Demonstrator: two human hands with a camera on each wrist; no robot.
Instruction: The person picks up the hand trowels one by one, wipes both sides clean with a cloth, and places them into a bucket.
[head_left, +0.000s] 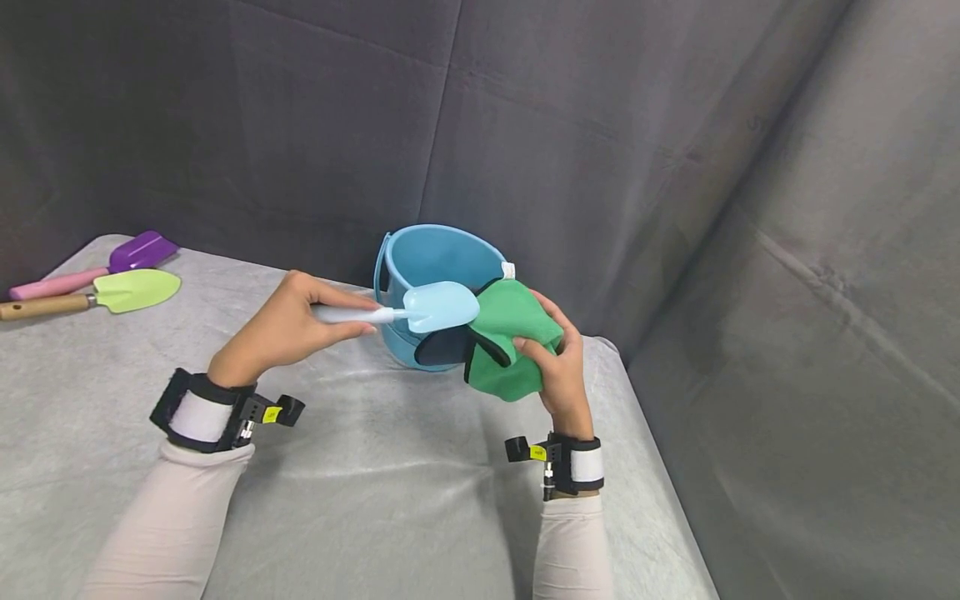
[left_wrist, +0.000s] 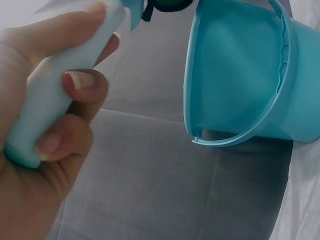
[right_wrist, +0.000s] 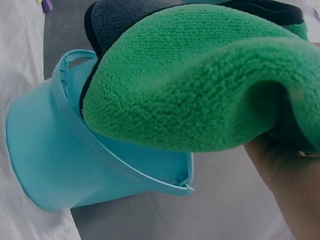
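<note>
while two garden trowels, purple and green, are lying far left on the counter, my left hand is curling round the pale blue scoop, its smooth plastic handle pointing rightward at the fuzzy green cloth my right hand is pinching, both just before the round blue bucket.

left hand: fingers curled in a grip, pointing 3 o'clock | right hand: fingers pinched, pointing 11 o'clock | both forearms raised, wrists banded
</note>
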